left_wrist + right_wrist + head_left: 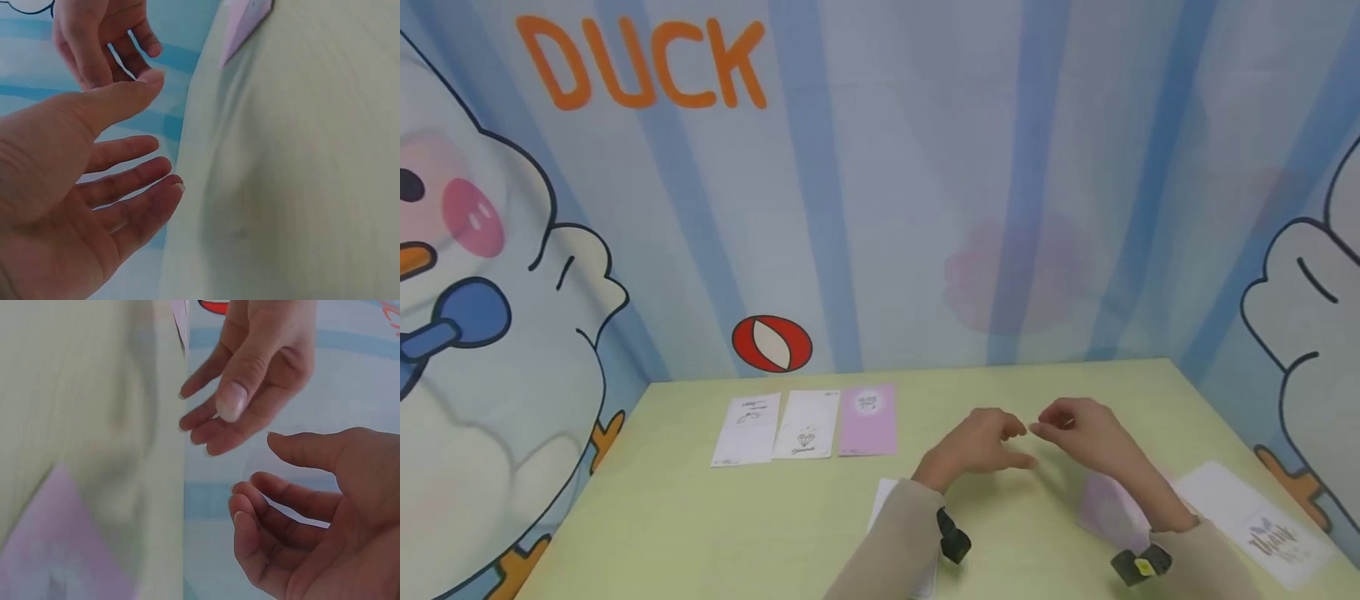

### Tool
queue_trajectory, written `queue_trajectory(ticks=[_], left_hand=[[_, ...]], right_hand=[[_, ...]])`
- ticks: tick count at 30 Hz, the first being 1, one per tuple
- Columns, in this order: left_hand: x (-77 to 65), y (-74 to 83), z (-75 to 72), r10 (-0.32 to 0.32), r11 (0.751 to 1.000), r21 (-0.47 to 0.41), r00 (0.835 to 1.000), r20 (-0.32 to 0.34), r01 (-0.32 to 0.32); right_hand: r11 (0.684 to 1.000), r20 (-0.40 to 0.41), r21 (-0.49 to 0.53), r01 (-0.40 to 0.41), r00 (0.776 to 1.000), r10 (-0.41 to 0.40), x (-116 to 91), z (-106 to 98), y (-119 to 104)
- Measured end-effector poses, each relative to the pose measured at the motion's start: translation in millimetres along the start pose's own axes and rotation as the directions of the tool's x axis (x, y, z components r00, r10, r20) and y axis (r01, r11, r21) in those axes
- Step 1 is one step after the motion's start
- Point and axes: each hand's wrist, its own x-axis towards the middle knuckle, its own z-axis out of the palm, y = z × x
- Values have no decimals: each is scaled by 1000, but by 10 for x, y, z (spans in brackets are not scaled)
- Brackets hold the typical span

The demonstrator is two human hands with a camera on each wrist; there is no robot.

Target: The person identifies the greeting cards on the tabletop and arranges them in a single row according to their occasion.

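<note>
- Evidently, both hands are unloaded, raised right of centre in the head view: the left hand (979, 443) is spread, its thumb well away from its fingers.
- The right hand (1088, 429), just to its right, has loosely bent fingers; the right wrist view shows a gap between thumb and fingertips, so it pinches nothing. The hands are near each other but apart.
- Left of centre, a white rectangular paper card with a small dark drawing (747, 429), a white paper card with a diamond print (806, 425) and a pink paper card with a pale round patch (868, 423) lie side by side on the pale yellow-green surface (685, 533).
- At lower right, a second pink card (1105, 507) lies partly hidden by the right forearm, near a white card with gold lettering (1255, 527).
- At lower centre, another white card (881, 500) is mostly covered by the left sleeve (891, 537).
- The step in hand seems to be a gap between card placements, with the row partly laid out.
- Probably the next move calls for lowering a hand to a loose card and pinching its thin edge.
</note>
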Motion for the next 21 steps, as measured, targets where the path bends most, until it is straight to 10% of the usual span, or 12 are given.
queue_trajectory(ticks=[4, 14, 21], left_hand=[[124, 131, 195, -1, 998, -69, 1000, 13, 2], [369, 454, 563, 116, 976, 175, 991, 71, -127], [507, 686, 587, 141, 894, 404, 977, 161, -195]], right_hand=[[999, 7, -49, -22, 1000, 22, -163, -150, 189], [988, 70, -143, -59, 995, 70, -420, -334, 715], [984, 180, -176, -38, 981, 70, -521, -370, 881]])
